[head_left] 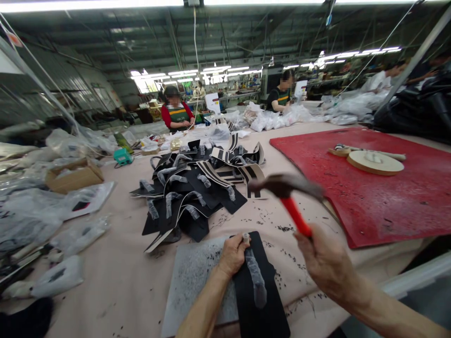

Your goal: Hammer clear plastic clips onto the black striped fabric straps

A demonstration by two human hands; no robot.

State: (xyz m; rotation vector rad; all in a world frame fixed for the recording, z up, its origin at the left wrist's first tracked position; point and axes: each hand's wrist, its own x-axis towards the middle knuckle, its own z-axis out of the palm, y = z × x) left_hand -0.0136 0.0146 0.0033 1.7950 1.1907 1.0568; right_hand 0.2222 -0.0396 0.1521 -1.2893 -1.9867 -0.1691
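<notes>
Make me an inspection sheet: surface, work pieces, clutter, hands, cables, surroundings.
Surface: pale covered table, with a speckled grey board and a red mat.
Work pieces: black panel bearing a plastic-wrapped strip, partly over the board; similar panels heaped beyond.
Clutter: black bits scattered on the table; plastic bags and a cardboard box to the left.
Hands: left hand grips a small pale object, unidentified, at the panel; right hand holds a hammer raised, its head blurred.
Cables: white cord hanging from overhead.
Surroundings: a red-sleeved person and another person beyond the table; strip lights.
</notes>
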